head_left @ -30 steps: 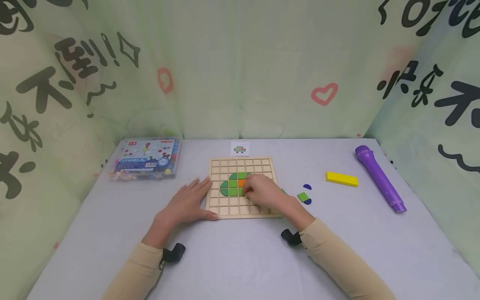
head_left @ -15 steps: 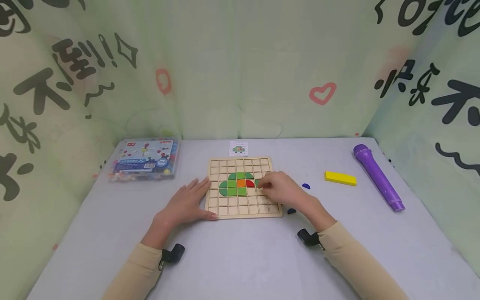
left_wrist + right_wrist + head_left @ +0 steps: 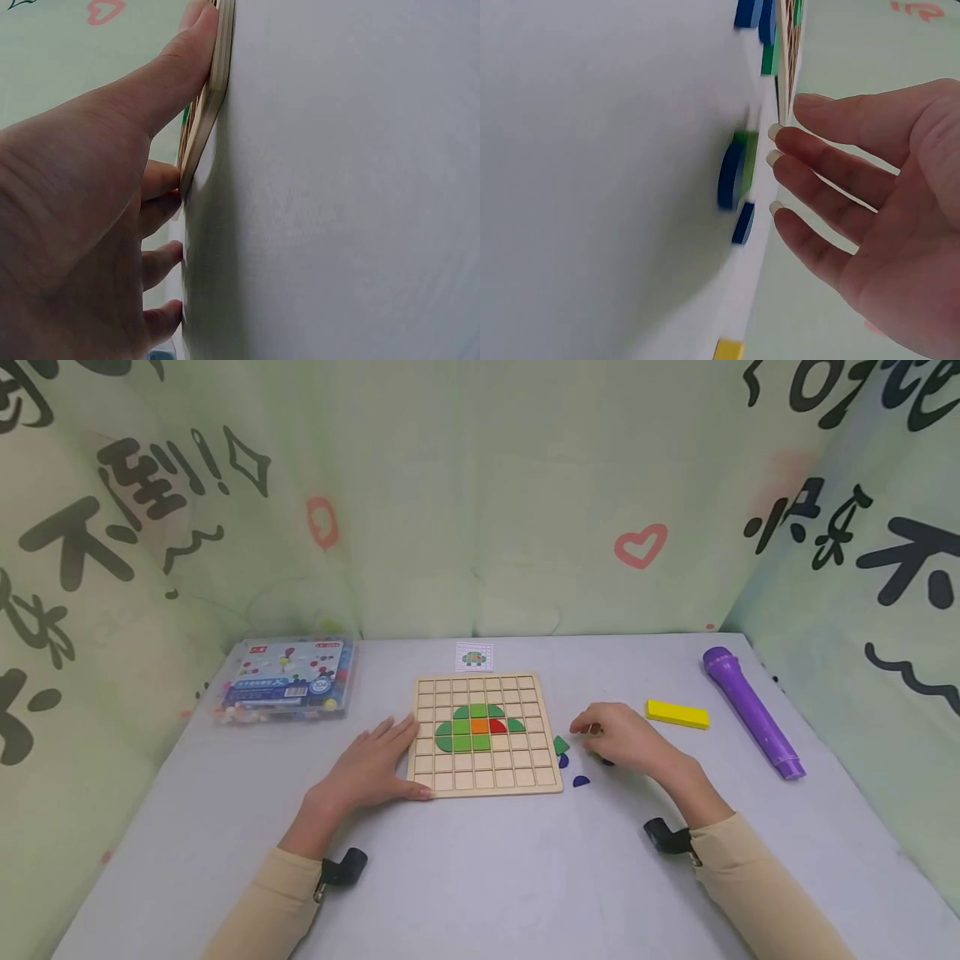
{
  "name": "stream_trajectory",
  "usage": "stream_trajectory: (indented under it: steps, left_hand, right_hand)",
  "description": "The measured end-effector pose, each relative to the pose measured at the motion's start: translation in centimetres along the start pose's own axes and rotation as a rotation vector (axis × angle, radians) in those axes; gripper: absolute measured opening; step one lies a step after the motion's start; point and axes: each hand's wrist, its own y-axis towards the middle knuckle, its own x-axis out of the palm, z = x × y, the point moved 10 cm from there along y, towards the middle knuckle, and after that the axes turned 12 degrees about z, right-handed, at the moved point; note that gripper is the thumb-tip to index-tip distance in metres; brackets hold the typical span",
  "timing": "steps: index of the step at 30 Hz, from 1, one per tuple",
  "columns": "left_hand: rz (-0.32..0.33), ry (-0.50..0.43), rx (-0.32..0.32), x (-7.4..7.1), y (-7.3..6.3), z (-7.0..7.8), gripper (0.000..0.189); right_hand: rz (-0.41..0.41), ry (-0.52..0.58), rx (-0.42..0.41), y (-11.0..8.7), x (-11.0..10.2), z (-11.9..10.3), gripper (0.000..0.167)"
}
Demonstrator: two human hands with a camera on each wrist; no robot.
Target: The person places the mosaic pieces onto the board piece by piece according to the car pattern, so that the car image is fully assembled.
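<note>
My left hand (image 3: pixel 378 762) lies against the left side of a wooden grid board (image 3: pixel 447 782), fingers spread. In the left wrist view its thumb (image 3: pixel 176 71) rests on the board's edge. Set in the board are green square tiles (image 3: pixel 465 742), rounded darker green tiles (image 3: pixel 516 725), an orange square (image 3: pixel 479 726) and a red rounded tile (image 3: pixel 497 726). Off the board's right side, my right hand (image 3: pixel 626 737) hovers over loose pieces with fingers loosely bent, holding nothing. Below those fingers, the right wrist view has a blue half-round piece (image 3: pixel 730 177), a green piece (image 3: pixel 749 159) and another blue piece (image 3: pixel 743 223).
Beside the board's right edge lie a green piece (image 3: pixel 561 746) and a blue half-round (image 3: pixel 581 782). A picture card (image 3: pixel 474 657) sits behind the board. Farther out are a clear box of parts (image 3: pixel 288 681), a yellow block (image 3: pixel 677 714) and a purple microphone-shaped tube (image 3: pixel 753 714).
My right hand has left the board and moved right, over the loose pieces. The red tile and a dark green rounded tile now show uncovered in the grid. My left hand stays put.
</note>
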Motion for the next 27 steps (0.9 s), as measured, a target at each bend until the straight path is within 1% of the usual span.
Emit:
stream_trajectory:
  steps: [2,6,10,16,20,24,27]
  left_hand:
    - [-0.001,-0.001,0.002,0.0,0.0,0.0,0.117]
    - [-0.008,-0.006,-0.001,-0.2,-0.1,0.1,0.117]
    - [-0.011,-0.008,-0.004,-0.3,-0.2,0.2,0.117]
    - [-0.006,-0.004,0.008,-0.3,-0.2,0.1,0.117]
    - [-0.002,-0.008,0.015,-0.3,-0.2,0.1,0.117]
    - [0.003,-0.009,0.021,-0.3,-0.1,0.1,0.117]
    - [0.007,-0.006,0.022,-0.2,-0.1,0.1,0.117]
  right_hand:
    - [-0.022,-0.007,0.011,-0.3,0.0,0.7,0.028]
    - [-0.048,-0.034,0.008,-0.6,0.0,1.5,0.028]
    - [-0.041,-0.052,-0.003,-0.6,-0.1,1.8,0.023]
    - [-0.026,-0.058,-0.002,-0.4,-0.2,1.8,0.017]
    - [0.017,-0.052,0.011,-0.1,-0.4,1.7,0.014]
    - [0.094,-0.027,0.025,0.3,-0.9,1.4,0.013]
    - [0.133,0.004,0.021,0.6,-1.1,0.9,0.01]
